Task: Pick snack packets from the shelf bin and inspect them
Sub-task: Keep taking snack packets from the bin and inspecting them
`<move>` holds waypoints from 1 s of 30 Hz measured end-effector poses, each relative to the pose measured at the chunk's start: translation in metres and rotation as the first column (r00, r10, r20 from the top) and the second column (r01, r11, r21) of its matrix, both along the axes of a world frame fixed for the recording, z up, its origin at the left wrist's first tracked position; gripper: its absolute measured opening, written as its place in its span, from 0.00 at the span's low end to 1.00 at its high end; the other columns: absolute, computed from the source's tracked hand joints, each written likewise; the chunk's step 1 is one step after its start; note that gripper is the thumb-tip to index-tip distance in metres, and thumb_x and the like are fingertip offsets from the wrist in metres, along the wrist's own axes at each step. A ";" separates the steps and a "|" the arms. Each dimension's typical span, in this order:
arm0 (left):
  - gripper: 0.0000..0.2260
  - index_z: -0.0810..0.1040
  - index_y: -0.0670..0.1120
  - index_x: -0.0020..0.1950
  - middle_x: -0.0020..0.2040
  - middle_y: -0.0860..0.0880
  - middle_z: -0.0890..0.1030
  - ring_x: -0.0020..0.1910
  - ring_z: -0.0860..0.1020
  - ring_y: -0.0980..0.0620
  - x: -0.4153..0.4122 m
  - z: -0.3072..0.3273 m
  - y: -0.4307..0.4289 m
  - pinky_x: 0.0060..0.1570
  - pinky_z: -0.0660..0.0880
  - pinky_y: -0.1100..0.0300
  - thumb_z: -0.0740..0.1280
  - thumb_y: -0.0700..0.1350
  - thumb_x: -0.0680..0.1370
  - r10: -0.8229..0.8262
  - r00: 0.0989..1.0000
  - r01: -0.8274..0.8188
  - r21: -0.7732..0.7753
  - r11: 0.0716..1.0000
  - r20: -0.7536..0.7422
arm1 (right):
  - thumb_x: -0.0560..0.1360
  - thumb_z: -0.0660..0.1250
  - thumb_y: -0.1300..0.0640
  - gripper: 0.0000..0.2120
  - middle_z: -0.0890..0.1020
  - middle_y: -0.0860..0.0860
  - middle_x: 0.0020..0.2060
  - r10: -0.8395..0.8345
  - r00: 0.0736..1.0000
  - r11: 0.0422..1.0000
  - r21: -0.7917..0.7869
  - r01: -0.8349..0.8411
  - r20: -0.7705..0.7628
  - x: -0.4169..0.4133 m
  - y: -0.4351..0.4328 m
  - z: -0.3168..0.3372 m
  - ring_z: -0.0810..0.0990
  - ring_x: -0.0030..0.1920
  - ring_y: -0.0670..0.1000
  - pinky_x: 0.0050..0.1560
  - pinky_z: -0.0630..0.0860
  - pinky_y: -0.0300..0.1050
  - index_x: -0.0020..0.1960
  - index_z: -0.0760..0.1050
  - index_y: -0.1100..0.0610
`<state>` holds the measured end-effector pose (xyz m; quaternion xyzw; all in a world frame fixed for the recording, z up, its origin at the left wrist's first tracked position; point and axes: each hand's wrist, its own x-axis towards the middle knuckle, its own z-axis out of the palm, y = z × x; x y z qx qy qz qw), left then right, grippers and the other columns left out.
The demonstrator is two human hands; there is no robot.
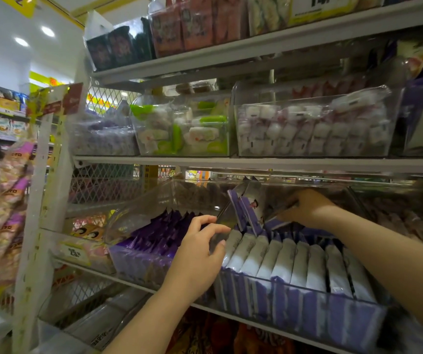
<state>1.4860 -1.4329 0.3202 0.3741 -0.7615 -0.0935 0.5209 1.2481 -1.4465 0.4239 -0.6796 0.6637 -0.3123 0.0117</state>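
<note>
A clear plastic shelf bin (307,292) on the middle shelf holds a row of upright purple-and-white snack packets (294,261). Two packets (250,209) stand tilted up above the row at the back. My left hand (199,254) grips the bin's raised clear lid flap (222,221) between thumb and fingers at the bin's left end. My right hand (307,206) reaches deep into the bin from the right. Its fingers close on a purple-and-white packet (274,223) behind the row, and the fingertips are blurred.
A second clear bin (133,261) of dark purple packets stands just left of my left hand. The shelf above (256,163) carries bins of white, green and pink sweets. Bagged snacks hang on a strip (8,200) at the far left. More bins sit below.
</note>
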 end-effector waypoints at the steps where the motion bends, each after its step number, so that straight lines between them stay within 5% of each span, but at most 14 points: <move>1: 0.10 0.77 0.57 0.58 0.63 0.62 0.65 0.55 0.64 0.81 0.001 0.001 0.002 0.48 0.63 0.85 0.64 0.43 0.80 0.001 1.000 -0.001 0.003 1.000 0.013 | 0.72 0.74 0.56 0.11 0.81 0.51 0.49 0.002 1.000 1.000 -0.003 -0.002 0.026 -0.001 0.001 0.000 0.76 0.43 0.48 0.45 0.72 0.40 0.54 0.81 0.56; 4: 0.11 0.77 0.56 0.59 0.63 0.61 0.66 0.54 0.62 0.83 0.004 0.003 0.011 0.48 0.61 0.86 0.64 0.43 0.80 0.033 0.998 -0.032 -0.014 0.999 0.052 | 0.72 0.73 0.58 0.08 0.82 0.51 0.46 -0.007 0.998 0.995 -0.098 0.014 0.065 -0.005 0.014 -0.001 0.76 0.41 0.46 0.40 0.71 0.36 0.51 0.82 0.57; 9: 0.10 0.79 0.52 0.57 0.57 0.60 0.72 0.55 0.68 0.76 -0.002 0.005 0.034 0.50 0.63 0.82 0.64 0.40 0.80 0.060 0.998 -0.064 -0.131 0.989 -0.032 | 0.68 0.76 0.52 0.21 0.82 0.51 0.53 0.071 0.997 0.959 -0.277 -0.061 0.024 -0.009 0.061 -0.019 0.79 0.48 0.47 0.46 0.73 0.36 0.59 0.79 0.55; 12: 0.11 0.79 0.52 0.59 0.53 0.61 0.76 0.52 0.74 0.69 -0.012 0.007 0.051 0.49 0.68 0.79 0.64 0.40 0.80 0.025 0.990 -0.040 -0.107 0.993 -0.135 | 0.66 0.78 0.52 0.22 0.78 0.52 0.58 0.187 0.980 0.924 -0.351 -0.153 0.065 0.002 0.092 -0.038 0.79 0.55 0.50 0.61 0.75 0.46 0.58 0.79 0.54; 15: 0.13 0.76 0.51 0.65 0.58 0.54 0.81 0.55 0.79 0.59 -0.020 0.004 0.068 0.57 0.75 0.64 0.62 0.49 0.81 -0.096 0.952 0.146 0.153 0.977 -0.292 | 0.66 0.78 0.55 0.20 0.73 0.46 0.65 0.354 0.934 0.850 -0.436 -0.296 0.056 0.021 0.122 -0.064 0.77 0.58 0.45 0.62 0.72 0.37 0.57 0.79 0.53; 17: 0.17 0.75 0.49 0.68 0.59 0.50 0.82 0.55 0.82 0.51 -0.020 -0.002 0.079 0.56 0.78 0.53 0.60 0.54 0.81 -0.207 0.857 0.380 0.308 0.872 -0.471 | 0.66 0.77 0.56 0.21 0.70 0.43 0.67 0.488 0.871 0.799 -0.431 -0.419 0.056 0.036 0.136 -0.085 0.74 0.62 0.39 0.62 0.71 0.32 0.58 0.79 0.52; 20: 0.16 0.79 0.48 0.61 0.56 0.46 0.84 0.55 0.82 0.45 -0.008 -0.022 0.095 0.56 0.77 0.44 0.63 0.55 0.79 -0.243 0.710 0.516 0.253 0.818 -0.661 | 0.67 0.77 0.55 0.21 0.67 0.36 0.67 0.638 0.766 0.730 -0.379 -0.569 0.078 0.058 0.148 -0.120 0.71 0.65 0.33 0.59 0.71 0.28 0.60 0.78 0.49; 22: 0.13 0.79 0.48 0.58 0.53 0.45 0.85 0.52 0.84 0.44 0.006 -0.044 0.102 0.55 0.78 0.40 0.65 0.53 0.78 -0.140 0.684 0.404 0.212 0.890 -0.716 | 0.68 0.76 0.57 0.20 0.66 0.31 0.66 0.715 0.685 0.687 -0.323 -0.651 0.139 0.072 0.150 -0.145 0.73 0.62 0.34 0.57 0.73 0.29 0.59 0.77 0.48; 26: 0.09 0.78 0.48 0.57 0.52 0.46 0.85 0.51 0.84 0.44 0.037 -0.103 0.117 0.53 0.79 0.42 0.67 0.47 0.78 -0.014 0.666 0.291 0.242 0.925 -0.746 | 0.69 0.76 0.61 0.17 0.73 0.38 0.65 0.750 0.565 0.649 -0.220 -0.728 0.343 0.100 0.149 -0.193 0.81 0.56 0.44 0.55 0.79 0.41 0.55 0.76 0.51; 30: 0.17 0.77 0.49 0.58 0.53 0.47 0.85 0.52 0.84 0.46 0.060 -0.154 0.128 0.52 0.78 0.46 0.70 0.50 0.70 0.016 0.670 0.337 0.323 0.885 -0.742 | 0.64 0.72 0.47 0.24 0.81 0.47 0.56 0.589 0.396 0.739 -0.272 -0.616 0.704 0.129 0.144 -0.226 0.83 0.53 0.46 0.50 0.81 0.42 0.58 0.74 0.52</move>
